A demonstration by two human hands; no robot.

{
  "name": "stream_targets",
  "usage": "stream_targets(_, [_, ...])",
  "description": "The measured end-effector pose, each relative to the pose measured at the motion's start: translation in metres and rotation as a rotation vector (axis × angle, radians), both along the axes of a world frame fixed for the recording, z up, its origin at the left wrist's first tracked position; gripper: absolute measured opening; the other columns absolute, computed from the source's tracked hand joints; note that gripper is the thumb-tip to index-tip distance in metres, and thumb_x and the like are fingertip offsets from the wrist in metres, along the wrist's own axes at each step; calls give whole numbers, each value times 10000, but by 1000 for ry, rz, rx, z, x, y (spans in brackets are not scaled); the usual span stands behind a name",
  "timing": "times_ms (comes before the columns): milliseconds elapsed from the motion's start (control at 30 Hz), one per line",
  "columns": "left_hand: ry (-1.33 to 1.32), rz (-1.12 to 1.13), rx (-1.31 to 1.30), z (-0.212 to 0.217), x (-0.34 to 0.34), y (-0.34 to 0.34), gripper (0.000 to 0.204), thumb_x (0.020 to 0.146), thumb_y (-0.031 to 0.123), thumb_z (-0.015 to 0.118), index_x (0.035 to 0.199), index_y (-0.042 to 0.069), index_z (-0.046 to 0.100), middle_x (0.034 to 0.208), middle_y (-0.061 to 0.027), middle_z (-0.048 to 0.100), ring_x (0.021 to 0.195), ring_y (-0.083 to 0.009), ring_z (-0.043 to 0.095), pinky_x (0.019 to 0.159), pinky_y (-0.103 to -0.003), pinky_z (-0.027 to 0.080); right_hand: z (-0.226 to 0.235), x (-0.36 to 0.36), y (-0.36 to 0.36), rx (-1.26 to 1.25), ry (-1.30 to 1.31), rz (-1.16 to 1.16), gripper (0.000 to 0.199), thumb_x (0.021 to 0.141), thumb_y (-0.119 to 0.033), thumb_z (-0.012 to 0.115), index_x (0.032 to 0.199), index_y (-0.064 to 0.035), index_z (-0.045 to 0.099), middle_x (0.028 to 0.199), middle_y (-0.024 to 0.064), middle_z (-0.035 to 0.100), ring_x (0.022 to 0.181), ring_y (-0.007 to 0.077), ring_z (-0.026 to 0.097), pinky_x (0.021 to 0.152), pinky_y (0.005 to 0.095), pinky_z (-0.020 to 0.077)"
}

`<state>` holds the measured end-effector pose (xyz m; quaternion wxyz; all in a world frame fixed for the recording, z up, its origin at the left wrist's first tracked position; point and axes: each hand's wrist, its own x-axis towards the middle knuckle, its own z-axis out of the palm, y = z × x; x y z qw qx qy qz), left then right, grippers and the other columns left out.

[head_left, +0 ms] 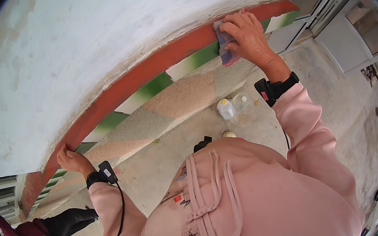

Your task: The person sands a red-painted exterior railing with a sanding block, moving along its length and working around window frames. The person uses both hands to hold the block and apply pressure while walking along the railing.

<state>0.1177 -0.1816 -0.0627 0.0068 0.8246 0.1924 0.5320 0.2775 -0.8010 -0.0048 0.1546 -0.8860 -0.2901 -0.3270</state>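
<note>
A person in a pink sweatshirt leans toward a white wall [105,47] with a red-painted band [143,73] along its foot. The right hand [247,36], at about one o'clock, presses flat on a bluish cloth [223,44] against the red band, fingers spread over it rather than clenched. The left hand [72,160], at about eight o'clock, rests open on the same band, fingertips touching, holding nothing.

Leaning this far, the person could slip if the bracing left hand slides on the paint, and the cloth could drop from under the flat palm.

Below, near the centre, a small white plastic bottle [226,109] and a clear container [241,101] stand on the concrete floor [167,165], close to the feet and easy to kick. Another person [35,233] in dark red crouches at eight o'clock, well apart.
</note>
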Motion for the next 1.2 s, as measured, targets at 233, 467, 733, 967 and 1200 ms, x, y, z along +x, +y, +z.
stream_targets(233, [-16,4,-13,-2,1,2,241,791,66,502,884,83,723,922,-92,652,887,-297,604,789,-416,484,0,-6,14,85,-46,61,498,550,-60,767,1010,-158,607,1089,20,579,1065,264,537,953,434,385])
stream_targets(467, [-27,-56,-8,8,-1,-16,202,734,27,512,815,66,692,872,-109,641,834,-310,602,758,-425,480,-4,-4,9,87,-13,86,531,535,-84,809,1023,-167,617,1107,24,585,1090,266,537,991,451,377])
stream_targets(733, [-113,22,-97,13,1,-38,174,734,57,573,820,149,693,984,-66,610,985,-282,552,858,-432,372,-12,3,0,32,35,102,541,607,-21,756,1113,-119,589,1249,84,561,1187,326,489,1034,457,342])
stream_targets(967, [-103,29,-209,12,0,-46,151,763,59,585,855,155,657,1000,-56,557,1033,-269,510,950,-483,308,-29,19,-18,-5,73,58,558,640,-16,757,1160,-117,580,1290,100,549,1235,342,454,1076,451,310])
stream_targets(1200, [-141,33,-220,15,-1,-50,132,749,69,607,846,145,653,1019,-58,539,1066,-278,487,1000,-522,275,-30,32,-29,49,173,134,563,644,17,750,1166,-113,585,1289,128,552,1248,338,460,1063,439,338])
